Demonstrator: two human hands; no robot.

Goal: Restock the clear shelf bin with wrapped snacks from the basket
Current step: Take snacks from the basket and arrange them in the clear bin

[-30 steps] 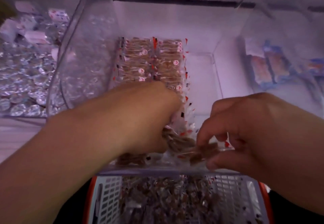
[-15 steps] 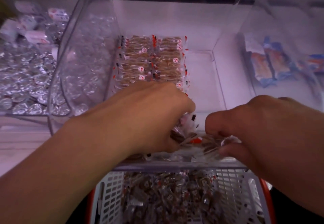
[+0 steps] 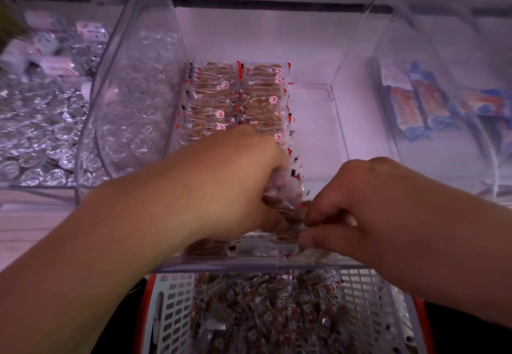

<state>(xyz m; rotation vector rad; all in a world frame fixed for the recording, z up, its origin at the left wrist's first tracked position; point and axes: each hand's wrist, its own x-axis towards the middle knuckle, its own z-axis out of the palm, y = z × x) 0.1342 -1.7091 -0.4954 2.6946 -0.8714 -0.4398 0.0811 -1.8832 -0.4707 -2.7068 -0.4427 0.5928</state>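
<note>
Far left: a neighbouring bin (image 3: 41, 121) heaped with silver foil-wrapped pieces (image 3: 33, 132), a few pale wrapped items at its back.

Next, the clear shelf bin (image 3: 133, 82), curved side wall up against the foil bin. Inside, toward the back left: two neat rows of wrapped snacks (image 3: 235, 98), brown in clear film with red and black edging, lying flat side by side. Bare floor to the right of the rows.

At the bin's front: left hand (image 3: 221, 187) reaching in over the front lip, fingers curled down around a bunch of the wrapped snacks, fingertips hidden beneath the hand. Just beside it, nearly touching: right hand (image 3: 368, 209), thumb and forefinger pinching the same loose bunch near the front wall. More snacks lying flat against the front wall below both hands.

Below the bin's front edge: a white slotted basket (image 3: 177, 312) with a red rim, holding a jumbled pile of the same wrapped snacks through its middle.

Far right: another clear bin (image 3: 393, 132) holding blue-and-orange packets (image 3: 421, 104), blurred.
</note>
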